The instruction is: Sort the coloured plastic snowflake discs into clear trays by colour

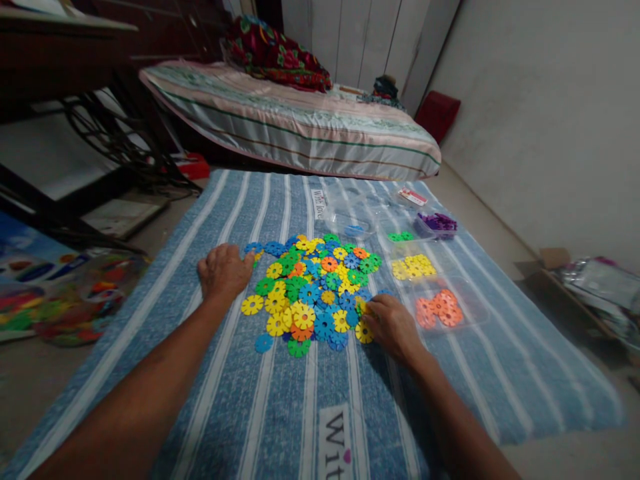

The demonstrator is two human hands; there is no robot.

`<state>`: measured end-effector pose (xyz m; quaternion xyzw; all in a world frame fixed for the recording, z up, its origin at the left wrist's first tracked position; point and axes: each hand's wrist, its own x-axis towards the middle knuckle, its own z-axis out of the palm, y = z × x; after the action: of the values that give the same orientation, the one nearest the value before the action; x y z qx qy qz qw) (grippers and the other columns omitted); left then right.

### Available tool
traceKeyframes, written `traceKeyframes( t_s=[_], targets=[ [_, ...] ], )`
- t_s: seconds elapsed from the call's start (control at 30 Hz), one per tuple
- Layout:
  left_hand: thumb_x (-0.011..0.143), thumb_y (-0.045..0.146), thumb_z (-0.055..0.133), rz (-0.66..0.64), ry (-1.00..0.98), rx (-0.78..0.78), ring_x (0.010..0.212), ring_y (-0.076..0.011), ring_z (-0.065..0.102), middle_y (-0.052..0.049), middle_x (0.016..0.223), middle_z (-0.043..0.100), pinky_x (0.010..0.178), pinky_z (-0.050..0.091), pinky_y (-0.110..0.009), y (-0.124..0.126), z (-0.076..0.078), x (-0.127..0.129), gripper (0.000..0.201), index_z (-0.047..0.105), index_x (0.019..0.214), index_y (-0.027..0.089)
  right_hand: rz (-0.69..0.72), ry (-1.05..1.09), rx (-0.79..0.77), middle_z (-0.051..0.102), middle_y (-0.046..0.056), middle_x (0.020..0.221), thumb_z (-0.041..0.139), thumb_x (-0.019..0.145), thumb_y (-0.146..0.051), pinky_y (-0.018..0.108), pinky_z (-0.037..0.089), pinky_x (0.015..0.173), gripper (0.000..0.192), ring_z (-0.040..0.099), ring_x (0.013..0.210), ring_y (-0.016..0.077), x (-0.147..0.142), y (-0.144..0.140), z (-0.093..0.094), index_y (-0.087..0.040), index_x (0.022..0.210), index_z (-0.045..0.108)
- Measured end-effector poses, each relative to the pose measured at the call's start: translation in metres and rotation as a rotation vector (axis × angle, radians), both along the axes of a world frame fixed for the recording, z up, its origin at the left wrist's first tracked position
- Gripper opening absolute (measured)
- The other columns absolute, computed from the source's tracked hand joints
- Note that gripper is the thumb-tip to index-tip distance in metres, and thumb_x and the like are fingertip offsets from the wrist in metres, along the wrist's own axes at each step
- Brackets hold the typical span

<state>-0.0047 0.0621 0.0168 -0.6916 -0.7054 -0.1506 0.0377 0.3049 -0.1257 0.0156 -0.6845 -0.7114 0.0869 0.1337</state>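
Pile of flat plastic snowflake discs (pixel 315 290): mixed yellow, blue, green, orange; lying flat, overlapping, centre of striped cloth. Left hand (pixel 225 272) touches pile's left edge; right hand (pixel 393 325) on a yellow disc (pixel 364 333) at right edge.

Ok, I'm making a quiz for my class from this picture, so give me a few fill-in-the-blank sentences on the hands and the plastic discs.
1. The left hand rests at the ____ edge of the mixed pile of discs.
2. The right hand touches a ____ disc.
3. The clear tray nearest the right hand holds only ____ discs.

Missing words: left; yellow; orange
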Motion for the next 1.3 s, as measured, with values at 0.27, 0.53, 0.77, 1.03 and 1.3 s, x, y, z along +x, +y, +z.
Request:
traceKeyframes(
  t_s=[0.27,0.53,0.77,1.03,1.3],
  targets=[
    [0.092,0.041,0.039,0.025,0.042,-0.030,0.122,-0.0387,0.052,-0.024,0.122,0.062,0.099,0.039,-0.051,-0.001,0.002,0.002,0.045,0.062,0.114,0.009,0.029,0.019,0.277,0.067,0.007,0.085,0.046,0.098,-0.022,0.026,0.043,0.074,0.029,0.060,0.083,0.0174,0.002,0.000,-0.017,-0.019,0.078,0.066],
    [0.094,0.041,0.039,0.021,0.079,-0.037,0.122,-0.0356,0.052,-0.022,0.122,0.062,0.098,0.039,-0.047,-0.002,0.003,0.003,0.041,0.061,0.112,0.011,-0.030,-0.019,0.581,0.066,0.006,0.077,0.046,0.098,-0.023,0.026,0.044,0.071,0.030,0.059,0.074,0.0164,0.029,0.020,0.024,-0.020,0.074,0.063],
    [0.094,0.041,0.039,0.034,0.096,-0.060,0.123,-0.0360,0.051,-0.022,0.123,0.061,0.098,0.039,-0.048,-0.004,0.007,0.005,0.041,0.060,0.112,0.010,-0.289,-0.124,0.805,0.070,0.010,0.087,0.047,0.096,-0.028,0.031,0.045,0.076,0.024,0.061,0.081,0.0215,0.058,0.029,0.041,-0.017,0.093,0.068],
    [0.094,0.042,0.037,0.010,0.055,-0.036,0.122,-0.0379,0.052,-0.024,0.122,0.061,0.096,0.039,-0.049,-0.002,0.004,0.002,0.042,0.061,0.111,0.012,-0.026,-0.034,0.074,0.068,0.005,0.087,0.050,0.094,-0.023,0.026,0.045,0.074,0.020,0.062,0.084,0.0175,0.009,-0.007,0.004,-0.022,0.084,0.067],
    [0.095,0.042,0.037,0.021,0.105,-0.044,0.122,-0.0348,0.052,-0.021,0.123,0.062,0.098,0.039,-0.047,-0.002,0.004,0.002,0.042,0.060,0.111,0.010,-0.054,-0.074,0.075,0.064,0.014,0.116,0.065,0.087,-0.038,0.039,0.048,0.096,0.022,0.056,0.112,0.0287,-0.002,-0.015,-0.002,-0.018,0.097,0.067]
  ],
)
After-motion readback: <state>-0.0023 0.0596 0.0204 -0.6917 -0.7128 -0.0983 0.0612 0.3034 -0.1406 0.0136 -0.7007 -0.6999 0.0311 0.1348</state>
